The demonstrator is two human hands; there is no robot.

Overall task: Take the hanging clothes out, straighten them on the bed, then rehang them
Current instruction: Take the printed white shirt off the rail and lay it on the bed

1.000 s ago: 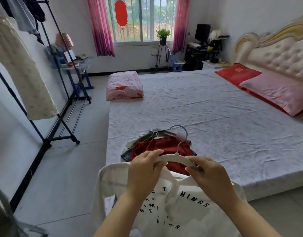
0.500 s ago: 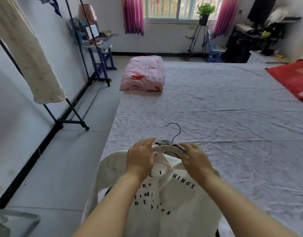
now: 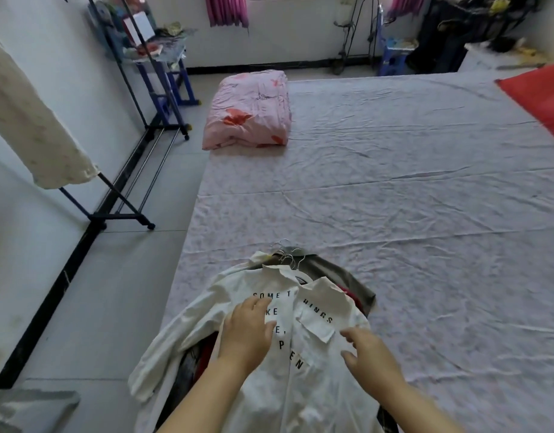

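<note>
The white shirt (image 3: 310, 385) lies front up on a pile of clothes (image 3: 347, 276) at the near left corner of the bed (image 3: 394, 198). Its collar and the hanger hooks (image 3: 285, 253) point away from the person, and its length runs back toward them. The left hand (image 3: 246, 334) rests flat on the chest with straight fingers. The right hand (image 3: 368, 351), loosely spread and holding nothing, perhaps just touches the cloth.

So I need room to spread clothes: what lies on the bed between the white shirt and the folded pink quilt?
Head view: only bare, wrinkled sheet between the white shirt and the pink quilt.
</note>
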